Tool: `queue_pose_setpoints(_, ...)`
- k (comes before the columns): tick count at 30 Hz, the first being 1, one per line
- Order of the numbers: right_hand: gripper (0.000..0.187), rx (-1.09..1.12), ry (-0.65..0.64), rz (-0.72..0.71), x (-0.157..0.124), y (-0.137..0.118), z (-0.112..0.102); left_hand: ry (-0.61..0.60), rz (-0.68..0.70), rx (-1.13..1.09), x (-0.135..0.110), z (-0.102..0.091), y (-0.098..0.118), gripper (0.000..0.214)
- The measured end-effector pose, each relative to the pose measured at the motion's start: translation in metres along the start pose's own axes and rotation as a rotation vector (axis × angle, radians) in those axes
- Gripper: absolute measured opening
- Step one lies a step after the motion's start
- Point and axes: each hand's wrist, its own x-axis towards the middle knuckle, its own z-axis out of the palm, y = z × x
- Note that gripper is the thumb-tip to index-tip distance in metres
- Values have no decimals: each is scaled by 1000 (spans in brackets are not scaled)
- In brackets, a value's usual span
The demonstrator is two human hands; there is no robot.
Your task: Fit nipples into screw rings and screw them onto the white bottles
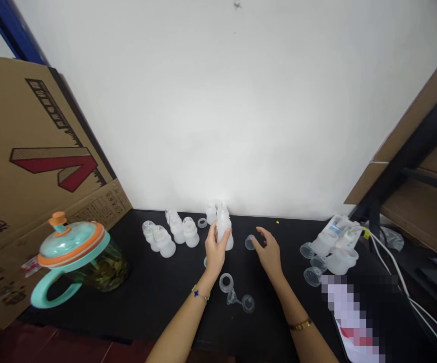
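My left hand (215,249) is wrapped around a small white baby bottle (224,222) near the wall. Another white bottle (211,214) stands just left of it. My right hand (270,254) has its thumb and fingers apart, beside a clear cap (249,242); whether the thumb touches the cap I cannot tell. Between my forearms lie a collar ring (226,283), a clear nipple-like piece (232,296) and a round clear piece (248,303). A second ring (202,223) rests by the wall. Several capped bottles (164,242) stand to the left.
At the left are a large teal-lidded jug (107,267) and a cardboard box (33,121). On the right sit white bottle bodies (342,260), clear caps (312,276), cables (395,262) and a partly pixelated flat object (354,322). The black table (146,297) meets a white wall.
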Motion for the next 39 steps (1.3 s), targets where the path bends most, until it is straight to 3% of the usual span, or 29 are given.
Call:
queue_pose_setpoints(3, 43, -62, -59, 26, -1, 15, 2, -62, -7, -6, -5, 4, -2, 47)
queue_pose_setpoints(8, 32, -110, -164, 93, -2, 22, 3, -156, -57, -100, -11, 11, -3, 48)
queue_pose_setpoints(11, 33, 97, -152, 192, 1, 14, 4, -225, -123, -160, -11, 14, -5, 42)
queue_pose_setpoints(15, 38, 451, -128, 456, 5, 1, 2, -253, -232, -219, -9, 14, -7, 41)
queue_pose_setpoints(21, 23, 747, -140, 598, 5, -7, 2, -269, -351, -282, -11, 15, -3, 47)
queue_pose_setpoints(39, 25, 971, -213, 714, 7, -10, 0, -239, -549, -471, -11, 18, -8, 60)
